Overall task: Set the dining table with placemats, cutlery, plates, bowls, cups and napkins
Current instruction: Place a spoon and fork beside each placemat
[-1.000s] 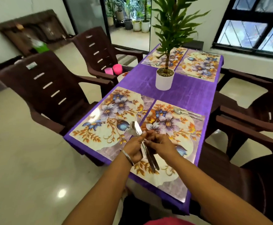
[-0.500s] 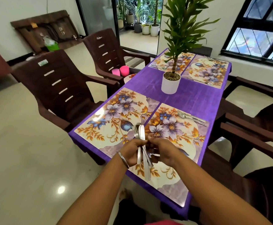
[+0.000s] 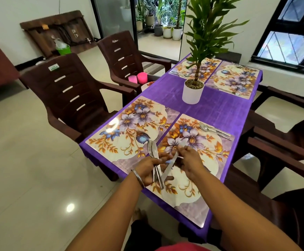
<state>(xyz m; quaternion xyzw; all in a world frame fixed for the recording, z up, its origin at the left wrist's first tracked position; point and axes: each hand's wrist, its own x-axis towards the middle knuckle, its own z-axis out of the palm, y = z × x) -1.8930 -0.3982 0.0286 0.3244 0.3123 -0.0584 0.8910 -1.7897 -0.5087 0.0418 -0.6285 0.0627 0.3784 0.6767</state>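
My left hand [image 3: 150, 169] grips a bundle of steel cutlery [image 3: 153, 150], spoon and knife tips sticking up above the fingers. My right hand [image 3: 191, 161] pinches one knife [image 3: 167, 169] and holds it slanted, partly out of the bundle. Both hands hover over the seam between the near left placemat [image 3: 127, 127] and the near right placemat [image 3: 207, 147], which lie on the purple tablecloth [image 3: 218, 107]. A set of cutlery [image 3: 214, 130] lies on the near right mat's far edge. Two far placemats [image 3: 236, 78] carry cutlery too.
A white pot with a tall green plant [image 3: 192, 92] stands mid-table. Brown plastic chairs [image 3: 71, 91] flank both long sides. Two pink cups [image 3: 138, 78] and a plate rim sit on the far left chair. Tiled floor lies to my left.
My right hand has pulled one knife sideways out of the bundle, which was held together and upright before. The view has shifted closer to the table.
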